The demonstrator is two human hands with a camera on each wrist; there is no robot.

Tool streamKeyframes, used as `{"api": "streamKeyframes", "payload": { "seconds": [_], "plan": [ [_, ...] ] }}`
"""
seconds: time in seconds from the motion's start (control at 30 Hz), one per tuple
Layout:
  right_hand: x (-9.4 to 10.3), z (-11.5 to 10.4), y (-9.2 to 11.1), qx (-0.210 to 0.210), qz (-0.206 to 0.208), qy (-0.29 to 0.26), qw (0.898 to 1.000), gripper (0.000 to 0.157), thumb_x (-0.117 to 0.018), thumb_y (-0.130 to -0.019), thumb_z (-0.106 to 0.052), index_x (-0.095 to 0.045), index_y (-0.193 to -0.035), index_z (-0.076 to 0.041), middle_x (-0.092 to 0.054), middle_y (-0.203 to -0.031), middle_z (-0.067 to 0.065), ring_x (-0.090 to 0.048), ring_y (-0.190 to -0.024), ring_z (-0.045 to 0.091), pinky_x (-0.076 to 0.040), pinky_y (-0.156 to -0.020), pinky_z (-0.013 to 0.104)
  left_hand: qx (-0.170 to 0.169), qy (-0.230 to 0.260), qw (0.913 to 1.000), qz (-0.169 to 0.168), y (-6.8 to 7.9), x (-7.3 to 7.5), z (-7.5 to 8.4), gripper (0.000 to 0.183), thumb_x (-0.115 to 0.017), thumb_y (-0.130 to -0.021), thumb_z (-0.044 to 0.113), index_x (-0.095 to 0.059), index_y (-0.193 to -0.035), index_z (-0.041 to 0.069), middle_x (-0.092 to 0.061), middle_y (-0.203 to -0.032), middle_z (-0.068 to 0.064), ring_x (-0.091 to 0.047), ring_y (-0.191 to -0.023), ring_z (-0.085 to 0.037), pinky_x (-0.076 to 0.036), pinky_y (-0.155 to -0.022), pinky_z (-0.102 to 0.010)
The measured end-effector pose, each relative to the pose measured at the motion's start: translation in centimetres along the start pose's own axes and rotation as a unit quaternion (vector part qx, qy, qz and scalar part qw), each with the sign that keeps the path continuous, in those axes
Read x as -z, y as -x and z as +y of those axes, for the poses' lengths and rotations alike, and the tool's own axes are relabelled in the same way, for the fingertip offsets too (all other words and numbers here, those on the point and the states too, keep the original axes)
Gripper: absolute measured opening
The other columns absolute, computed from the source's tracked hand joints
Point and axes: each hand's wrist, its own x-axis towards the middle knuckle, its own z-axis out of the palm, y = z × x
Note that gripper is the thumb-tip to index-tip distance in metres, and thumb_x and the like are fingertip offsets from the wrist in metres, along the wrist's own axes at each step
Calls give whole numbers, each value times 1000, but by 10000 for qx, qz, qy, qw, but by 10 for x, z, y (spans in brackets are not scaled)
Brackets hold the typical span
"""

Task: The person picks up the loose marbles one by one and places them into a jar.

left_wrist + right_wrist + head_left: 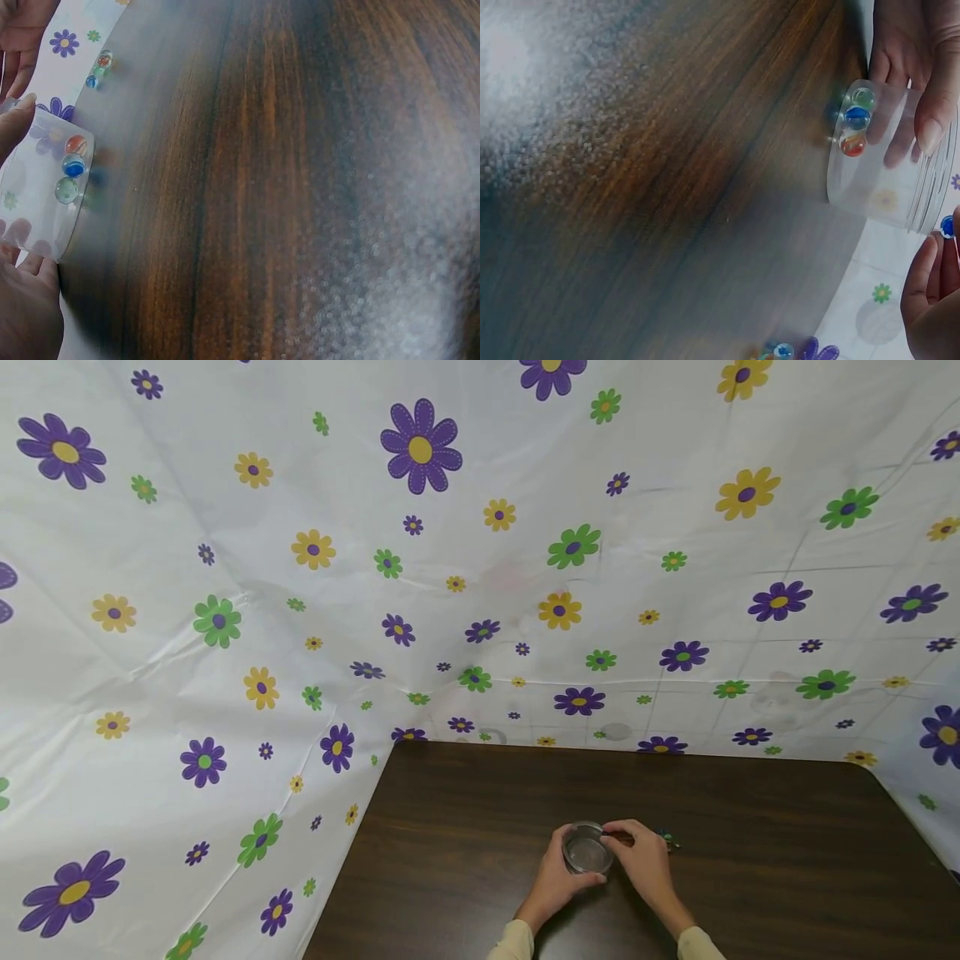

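A clear jar [587,848] with a threaded rim stands on the dark table. My left hand [555,878] grips it, fingers round the far side and thumb on the near side. In the right wrist view, an orange-and-white marble [853,143], a blue one [857,117] and a pale green one [863,98] lie at the jar's bottom. My right hand [647,862] is at the right side of the jar's mouth. Its fingertips pinch a blue marble [948,226], just outside the rim in the right wrist view.
Several loose marbles [666,838] lie on the wood-grain table [465,827], just right of my right hand. Among them are an orange one [104,59] and a blue one [91,81]. A white flower-print sheet [480,543] hangs behind the table and along its left side.
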Motion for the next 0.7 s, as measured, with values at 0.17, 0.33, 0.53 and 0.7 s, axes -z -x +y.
{"api": "streamKeyframes", "payload": {
  "seconds": [0.17, 0.33, 0.53, 0.7],
  "plan": [
    [2, 1, 1, 12, -7, -59, 10000, 18, -87, -80, 2, -78, -94, -6, -75, -92, 4, -66, -78, 5, -54, -68, 21, -20, 27, 10000, -44, 0, 0, 0, 84, -92, -80, 27, -43, -148, 22, -52, -148, -3, -52, -132, -24, -41, -107, -42],
    [8, 4, -1, 46, 196, 14, 9998, 18, -87, -80, 2, -79, -93, -7, -76, -91, 3, -67, -78, 4, -49, -72, 15, -36, 85, 10000, -30, 1, 0, 2, 84, -92, -79, 26, -44, -148, 22, -53, -147, -3, -52, -131, -23, -40, -108, -41],
    [25, 14, -3, 6, 386, 132, 9992, 16, -86, -80, 3, -79, -94, -4, -77, -90, 7, -64, -76, 0, -45, -67, 8, -43, 75, 9999, 78, 1, -2, 3, 85, -94, -76, 24, -46, -146, 21, -54, -146, -3, -53, -130, -22, -40, -108, -40],
    [40, 26, -3, -12, 443, 312, 9985, 17, -86, -80, 2, -78, -95, -2, -77, -90, 10, -65, -75, 0, -46, -65, 9, -123, 6, 9998, 133, 1, -1, 2, 86, -94, -75, 23, -46, -147, 18, -55, -146, -7, -54, -130, -25, -41, -107, -40]
  ]
}}
